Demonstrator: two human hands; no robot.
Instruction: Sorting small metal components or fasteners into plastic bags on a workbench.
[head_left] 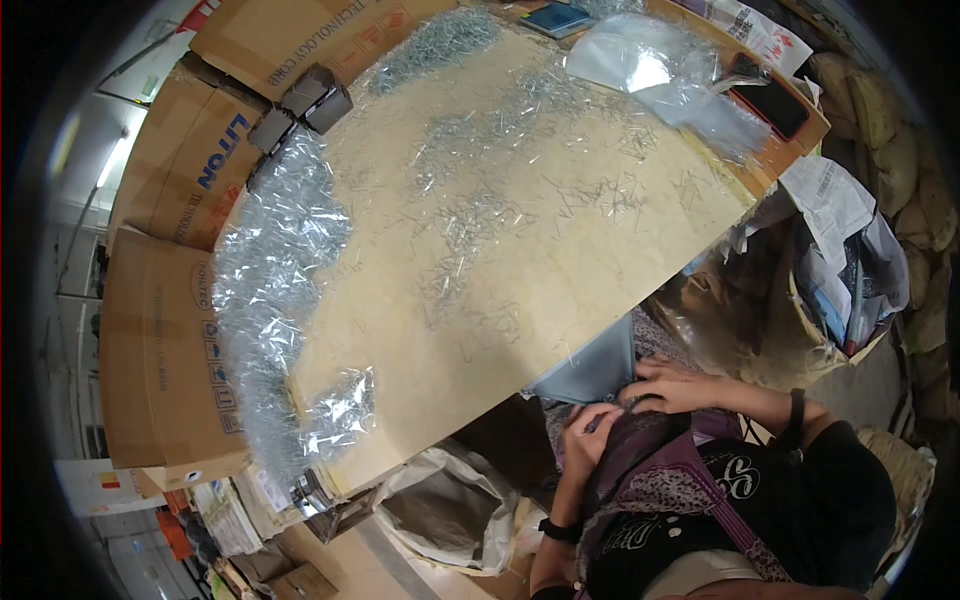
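Note:
Both hands are low in my lap, just off the table's front edge. My left hand point(588, 437) is closed, thumb and fingers pinched together at the dark patterned cloth of an apron point(665, 480); whatever it pinches is too small to tell. My right hand point(672, 386) lies a little farther and to the right, its fingers curled down by a dark strip of cloth or cord. A translucent blue-grey plastic tray or bag point(595, 362) rests between my lap and the table edge, close to both hands. On the wooden table point(400, 370) lie scattered thin shiny pins point(470, 225).
A long heap of pins point(275, 270) lines the left side against cardboard boxes point(165, 340). Clear plastic bags point(625, 55) and a phone point(770, 105) lie far right. A lined bin point(440, 510) stands below the table; a rubbish-filled container point(845, 290) is at right.

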